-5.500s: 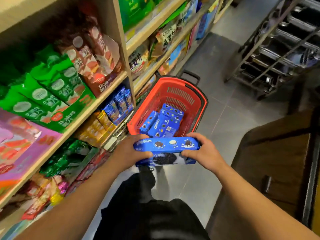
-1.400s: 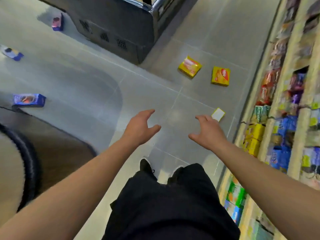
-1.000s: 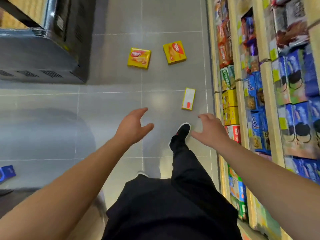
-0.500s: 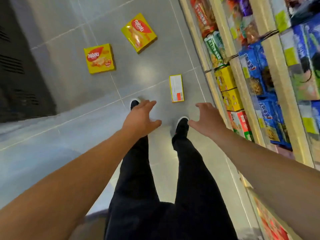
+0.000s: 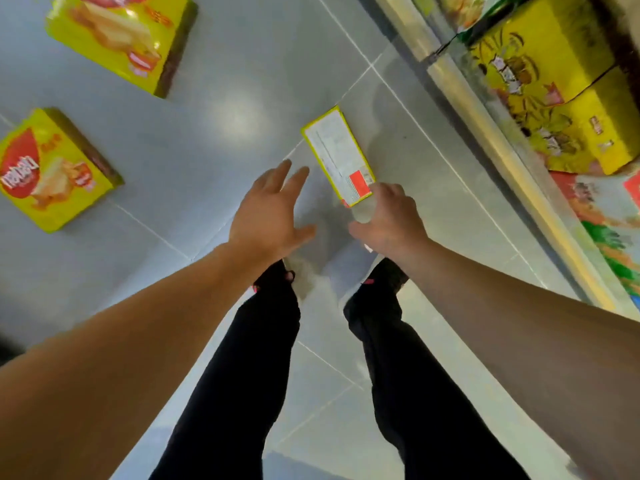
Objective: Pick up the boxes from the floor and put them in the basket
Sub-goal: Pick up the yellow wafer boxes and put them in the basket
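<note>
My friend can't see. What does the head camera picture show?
Two bare hands, left hand and right hand, reach down toward a narrow yellow box on the grey floor. Two bigger yellow boxes lie farther left.

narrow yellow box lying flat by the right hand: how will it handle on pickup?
The narrow yellow box looks like thin printed carton, so probably stiff yet crushable under a hard squeeze. It lies flat on glossy floor tiles, so it may slide if nudged before the right hand grips it. Probably light; one hand should do.
</note>
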Tool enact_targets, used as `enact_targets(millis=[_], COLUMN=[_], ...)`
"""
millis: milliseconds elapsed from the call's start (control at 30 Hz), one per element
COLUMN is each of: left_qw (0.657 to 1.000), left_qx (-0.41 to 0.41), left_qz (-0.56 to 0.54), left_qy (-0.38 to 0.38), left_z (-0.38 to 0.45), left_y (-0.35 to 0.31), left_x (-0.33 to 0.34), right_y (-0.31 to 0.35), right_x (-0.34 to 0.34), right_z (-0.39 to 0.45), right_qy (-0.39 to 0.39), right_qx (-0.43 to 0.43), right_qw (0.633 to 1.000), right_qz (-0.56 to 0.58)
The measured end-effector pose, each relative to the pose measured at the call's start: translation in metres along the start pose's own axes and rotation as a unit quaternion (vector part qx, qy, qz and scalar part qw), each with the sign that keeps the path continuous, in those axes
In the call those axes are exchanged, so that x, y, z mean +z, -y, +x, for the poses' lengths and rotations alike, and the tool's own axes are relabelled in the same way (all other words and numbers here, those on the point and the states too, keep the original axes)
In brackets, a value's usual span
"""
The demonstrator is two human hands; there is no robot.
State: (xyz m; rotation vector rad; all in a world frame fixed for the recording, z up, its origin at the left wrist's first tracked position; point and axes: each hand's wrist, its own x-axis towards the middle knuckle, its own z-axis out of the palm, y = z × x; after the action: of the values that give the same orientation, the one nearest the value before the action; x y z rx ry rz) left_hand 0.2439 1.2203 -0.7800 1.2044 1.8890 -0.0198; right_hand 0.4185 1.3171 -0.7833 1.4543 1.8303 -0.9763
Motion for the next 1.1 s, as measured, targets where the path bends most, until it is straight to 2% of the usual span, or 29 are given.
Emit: enact_targets(millis=[133, 233, 400, 467, 567, 667, 933, 1100], left_qw=[0.995, 0.984, 0.948, 0.936, 0.932, 0.942, 0.961, 0.957], left_qx=[0.039, 0.077, 0.179, 0.196, 0.199, 0.173, 0.144, 0.165], left_qz=[0.091, 0.160, 0.251, 0.271, 0.283, 0.278, 0.235, 0.237], left_qy=[0.015, -0.004, -0.075, -0.108, -0.104, -0.072, 0.000, -0.022], left_z=[0.081, 0.135, 0.193, 0.207, 0.210, 0.194, 0.046, -0.049], left_y=[0.028, 0.033, 0.028, 0.031, 0.036, 0.034, -0.020, -0.078], left_x=[0.058, 0.093, 0.124, 0.128, 0.127, 0.116, 0.021, -0.087], right_y=[-0.022, -0.036, -0.042, -0.044, -0.057, -0.072, -0.050, -0.017], right_x=[0.054, 0.091, 0.132, 0.138, 0.133, 0.115, 0.021, -0.052], right_z=[0.082, 0.128, 0.167, 0.172, 0.169, 0.146, -0.017, -0.133], right_qy=[-0.050, -0.103, -0.154, -0.188, -0.185, -0.145, -0.033, -0.085], right_qx=[-0.001, 0.019, 0.006, -0.001, -0.046, -0.109, -0.151, -0.157], right_qw=[0.999, 0.994, 0.988, 0.982, 0.981, 0.983, 0.987, 0.984], right_qz=[-0.004, -0.019, -0.007, 0.007, 0.034, 0.014, -0.043, -0.021])
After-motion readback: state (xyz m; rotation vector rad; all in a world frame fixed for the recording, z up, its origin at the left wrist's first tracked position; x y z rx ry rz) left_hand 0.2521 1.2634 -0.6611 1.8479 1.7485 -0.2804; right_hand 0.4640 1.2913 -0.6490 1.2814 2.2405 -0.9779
